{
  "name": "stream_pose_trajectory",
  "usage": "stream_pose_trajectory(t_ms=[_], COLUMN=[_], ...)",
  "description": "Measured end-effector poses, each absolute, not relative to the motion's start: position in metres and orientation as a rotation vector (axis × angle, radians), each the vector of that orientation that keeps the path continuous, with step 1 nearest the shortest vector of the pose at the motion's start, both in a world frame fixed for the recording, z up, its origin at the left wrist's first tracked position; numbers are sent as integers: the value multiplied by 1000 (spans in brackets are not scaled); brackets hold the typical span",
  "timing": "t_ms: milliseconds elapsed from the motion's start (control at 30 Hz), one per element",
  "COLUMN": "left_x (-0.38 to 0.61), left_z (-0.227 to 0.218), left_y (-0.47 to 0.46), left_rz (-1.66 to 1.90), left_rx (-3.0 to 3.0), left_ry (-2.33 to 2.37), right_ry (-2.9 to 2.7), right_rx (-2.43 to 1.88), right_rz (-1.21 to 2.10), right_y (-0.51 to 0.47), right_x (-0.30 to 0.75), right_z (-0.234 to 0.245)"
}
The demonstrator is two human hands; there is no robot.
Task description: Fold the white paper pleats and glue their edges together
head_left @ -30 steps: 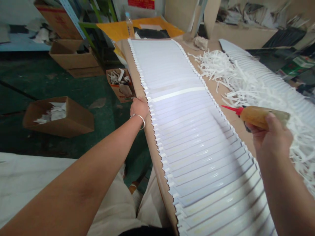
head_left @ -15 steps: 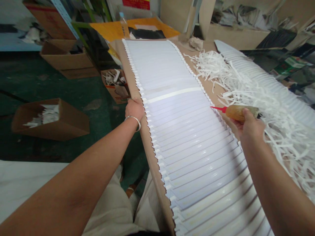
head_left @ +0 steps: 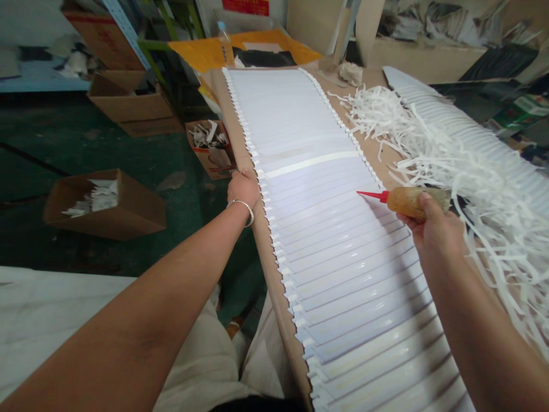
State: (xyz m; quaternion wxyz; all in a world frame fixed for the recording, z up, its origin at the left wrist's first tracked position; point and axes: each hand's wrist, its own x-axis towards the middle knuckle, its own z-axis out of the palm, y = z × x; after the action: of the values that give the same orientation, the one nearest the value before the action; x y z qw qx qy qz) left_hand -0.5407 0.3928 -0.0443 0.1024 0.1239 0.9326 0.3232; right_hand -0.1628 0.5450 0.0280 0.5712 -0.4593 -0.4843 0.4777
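My right hand [head_left: 440,229] is wrapped round a yellowish glue bottle [head_left: 405,201] with a red pointed nozzle. It holds the bottle nearly level, its tip over the overlapping white paper sheets [head_left: 326,229]. Whether the tip touches the paper I cannot tell. The sheets lie fanned in a long row of narrow steps, with a brighter white strip [head_left: 315,164] across them. At the left edge of the cardboard-covered table [head_left: 274,280], my left hand [head_left: 243,189] is closed on the edge, a bracelet at its wrist. Its fingertips are partly hidden.
A heap of white paper strips [head_left: 429,149] lies right of the sheets, beyond it another fanned row [head_left: 467,120]. A plastic bottle [head_left: 225,43] stands at the far end. Cardboard boxes [head_left: 141,212] with paper scraps stand on the floor at left.
My right hand has moved the glue bottle's nozzle left, from the sheets' right edge farther over them. My left hand stays at the table edge. The view has shifted slightly.
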Motion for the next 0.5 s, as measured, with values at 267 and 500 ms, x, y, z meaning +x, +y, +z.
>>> stream_pose_trajectory(t_ms=[267, 500], left_x=[-536, -536], left_z=[-38, -37], left_y=[393, 393], left_rz=[971, 983], left_rx=[312, 302], left_ry=[2744, 2730], right_ry=[-1214, -1270], right_rx=[-1053, -1059], right_rz=[1237, 1317], right_y=[500, 463], right_x=[-186, -211], right_z=[30, 32])
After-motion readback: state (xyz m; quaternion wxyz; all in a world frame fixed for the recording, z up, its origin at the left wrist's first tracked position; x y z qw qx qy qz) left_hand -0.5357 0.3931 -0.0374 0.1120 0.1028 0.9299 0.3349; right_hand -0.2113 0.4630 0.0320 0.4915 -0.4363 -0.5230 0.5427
